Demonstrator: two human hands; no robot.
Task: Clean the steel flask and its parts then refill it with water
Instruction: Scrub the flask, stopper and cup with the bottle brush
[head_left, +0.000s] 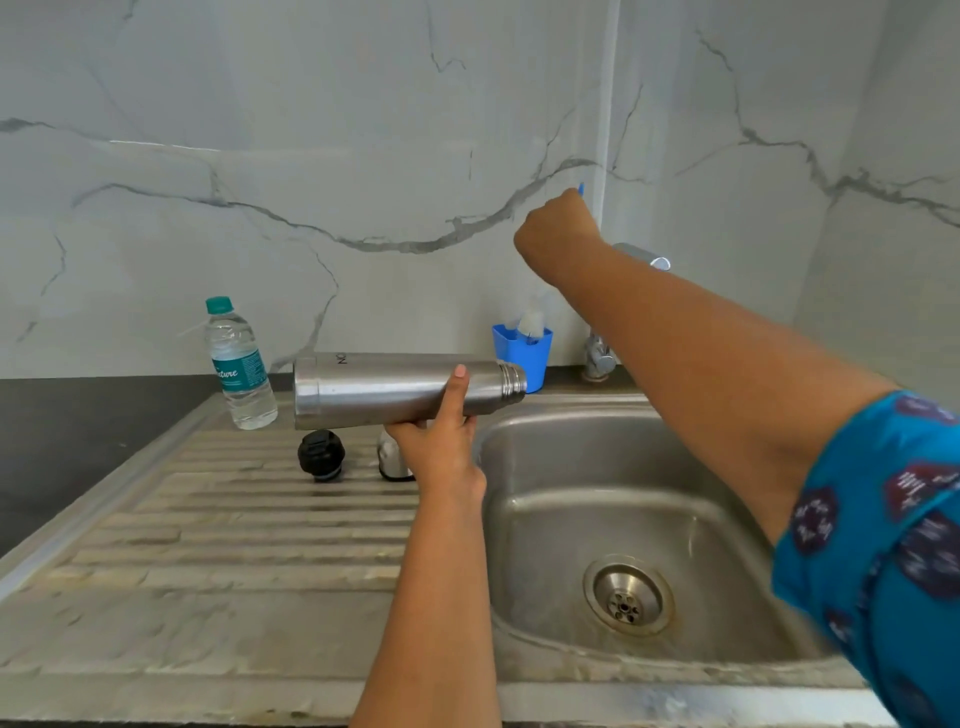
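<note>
**Fetching the brush before the flask gets scrubbed**

Holding the uncapped cylindrical steel flask (400, 389) level beside the steel sink basin (623, 519), mouth toward the basin, the left hand (441, 441) wraps it from below. The right hand (558, 228), raised high with arm outstretched, is clenched on a thin blue brush handle (581, 189) above the blue plastic holder (524, 358). Next, I judge, the white bristles (531, 323) must clear the holder and enter the flask's mouth. The black round stopper (321, 454) waits on the ribbed drainboard (234, 519).

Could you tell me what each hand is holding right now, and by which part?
Left hand grips the steel flask sideways around its body, near the neck. Right hand is fisted on a blue handle; the rest is hidden.
</note>
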